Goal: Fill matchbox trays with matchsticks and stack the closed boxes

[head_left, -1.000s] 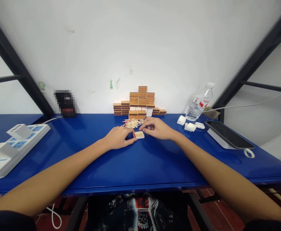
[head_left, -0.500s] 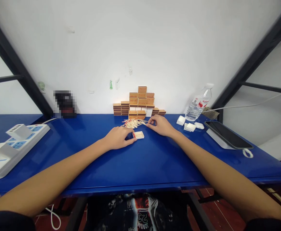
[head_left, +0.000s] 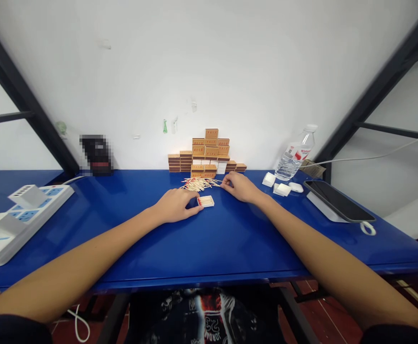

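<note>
The fingers of the right hand (head_left: 242, 187) are drawn together at their tips, at the right end of a loose heap of pale wooden matchsticks with red heads (head_left: 198, 184). A stick's end reaches to these fingertips; whether it is pinched cannot be told at this size.

The fingers of the left hand (head_left: 175, 204) pinch the left end of a small white rectangular matchbox tray (head_left: 209, 206), forefinger at the far side, thumb at the near side. The tray rests on the glossy blue counter (head_left: 212, 248), just in front of the heap.

Governing relation: from the right fingertips, the tray lies leftward and toward the person, apart from them. Its long axis runs left to right, the right end turned slightly away. Sticks inside lie roughly along that axis, red heads at the left. The left hand is nearer the tray; the right is nearer the heap's right end.

Pose: right forearm angled in from the lower right, fingers curled, tips pointing left. Left forearm enters from the lower left, back of the hand upward.
</note>
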The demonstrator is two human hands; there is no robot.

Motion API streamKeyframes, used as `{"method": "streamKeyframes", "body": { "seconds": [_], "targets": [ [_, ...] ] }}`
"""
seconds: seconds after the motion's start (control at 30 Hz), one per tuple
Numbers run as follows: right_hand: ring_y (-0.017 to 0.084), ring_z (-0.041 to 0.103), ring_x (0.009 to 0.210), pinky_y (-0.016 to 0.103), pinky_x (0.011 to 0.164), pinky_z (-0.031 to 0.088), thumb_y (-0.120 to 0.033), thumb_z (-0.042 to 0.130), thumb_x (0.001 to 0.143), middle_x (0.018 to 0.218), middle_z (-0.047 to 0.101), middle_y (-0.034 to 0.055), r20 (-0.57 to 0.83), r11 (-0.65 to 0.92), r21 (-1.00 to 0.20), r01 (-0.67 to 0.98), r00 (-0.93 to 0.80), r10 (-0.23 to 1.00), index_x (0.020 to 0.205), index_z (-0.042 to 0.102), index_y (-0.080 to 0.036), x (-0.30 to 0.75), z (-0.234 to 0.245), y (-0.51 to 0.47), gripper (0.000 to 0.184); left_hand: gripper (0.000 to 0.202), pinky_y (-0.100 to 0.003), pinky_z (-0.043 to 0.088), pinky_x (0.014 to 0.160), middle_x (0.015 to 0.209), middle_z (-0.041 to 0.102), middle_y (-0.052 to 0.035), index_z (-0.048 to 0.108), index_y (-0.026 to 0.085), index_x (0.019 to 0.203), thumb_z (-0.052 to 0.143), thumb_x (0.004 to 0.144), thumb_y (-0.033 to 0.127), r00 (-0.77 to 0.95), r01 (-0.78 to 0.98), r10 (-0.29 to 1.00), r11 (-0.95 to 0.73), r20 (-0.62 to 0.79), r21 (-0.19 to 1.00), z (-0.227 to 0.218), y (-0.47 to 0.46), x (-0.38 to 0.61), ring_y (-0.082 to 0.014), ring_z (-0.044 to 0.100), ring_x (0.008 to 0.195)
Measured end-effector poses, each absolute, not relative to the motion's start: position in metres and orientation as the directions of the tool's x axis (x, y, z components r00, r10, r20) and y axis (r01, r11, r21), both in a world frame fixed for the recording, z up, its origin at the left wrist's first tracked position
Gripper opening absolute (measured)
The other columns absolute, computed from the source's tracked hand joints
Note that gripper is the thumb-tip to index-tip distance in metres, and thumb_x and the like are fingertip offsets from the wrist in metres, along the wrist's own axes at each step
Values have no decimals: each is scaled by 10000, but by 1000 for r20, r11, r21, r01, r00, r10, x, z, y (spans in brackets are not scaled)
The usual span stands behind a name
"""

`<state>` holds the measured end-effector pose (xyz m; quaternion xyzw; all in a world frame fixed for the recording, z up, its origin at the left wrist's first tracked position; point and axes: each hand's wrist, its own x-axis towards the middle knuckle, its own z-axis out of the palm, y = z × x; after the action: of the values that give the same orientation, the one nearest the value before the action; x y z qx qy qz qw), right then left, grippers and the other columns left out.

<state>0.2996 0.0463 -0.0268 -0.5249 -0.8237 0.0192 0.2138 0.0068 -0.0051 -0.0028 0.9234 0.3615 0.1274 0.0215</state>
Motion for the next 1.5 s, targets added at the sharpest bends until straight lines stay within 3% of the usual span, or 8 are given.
{"method": "streamKeyframes", "body": {
  "seconds": [0.27, 0.6, 0.77, 1.03, 1.3, 1.5],
  "targets": [
    [199, 627, 838, 298, 762, 451, -192, 602, 969, 974, 671, 109, 333, 462, -206, 862, -382, 862, 928, 679, -156, 302, -24, 46, 94, 393, -298, 433, 629, 809, 712, -52, 713, 213, 1086, 528, 1002, 548, 708, 659, 670, -741, 224, 132, -4, -5, 6, -209, 671, 708],
    [153, 583, 664, 263, 641, 393, -179, 617, 880, 777, 702, 34, 305, 469, -405, 785, -368, 879, 847, 654, -170, 297, -16, 40, 51, 341, -290, 390, 614, 838, 723, -48, 703, 216, 1070, 542, 1006, 509, 711, 662, 670, -740, 214, 118, -3, -4, 6, -206, 665, 721],
    [160, 604, 716, 264, 673, 415, -156, 648, 814, 827, 711, 37, 273, 539, -361, 761, -467, 841, 802, 684, -174, 294, -9, 33, 41, 352, -295, 400, 617, 849, 728, -51, 703, 213, 1062, 540, 1005, 520, 711, 662, 669, -741, 218, 115, -3, -5, 6, -209, 667, 724],
    [184, 603, 817, 292, 760, 435, -125, 585, 914, 964, 672, 85, 375, 558, -290, 778, -444, 814, 970, 722, -167, 293, -20, 39, 154, 357, -294, 380, 605, 834, 721, -44, 705, 216, 1069, 540, 1006, 527, 710, 662, 670, -740, 217, 120, -3, -5, 6, -207, 660, 714],
    [190, 589, 780, 304, 731, 442, -234, 611, 966, 962, 640, 95, 315, 499, -362, 788, -400, 861, 887, 665, -158, 296, -29, 47, 122, 363, -294, 368, 599, 833, 721, -44, 706, 216, 1083, 537, 1007, 528, 710, 663, 671, -739, 215, 117, -3, -5, 6, -209, 663, 717],
    [200, 588, 844, 304, 765, 447, -253, 576, 997, 973, 628, 85, 354, 590, -401, 701, -475, 805, 943, 643, -169, 285, -16, 31, 120, 355, -292, 369, 602, 834, 724, -46, 707, 213, 1065, 543, 1006, 522, 711, 663, 669, -740, 218, 111, -4, -4, 6, -207, 664, 716]
  ]
}}
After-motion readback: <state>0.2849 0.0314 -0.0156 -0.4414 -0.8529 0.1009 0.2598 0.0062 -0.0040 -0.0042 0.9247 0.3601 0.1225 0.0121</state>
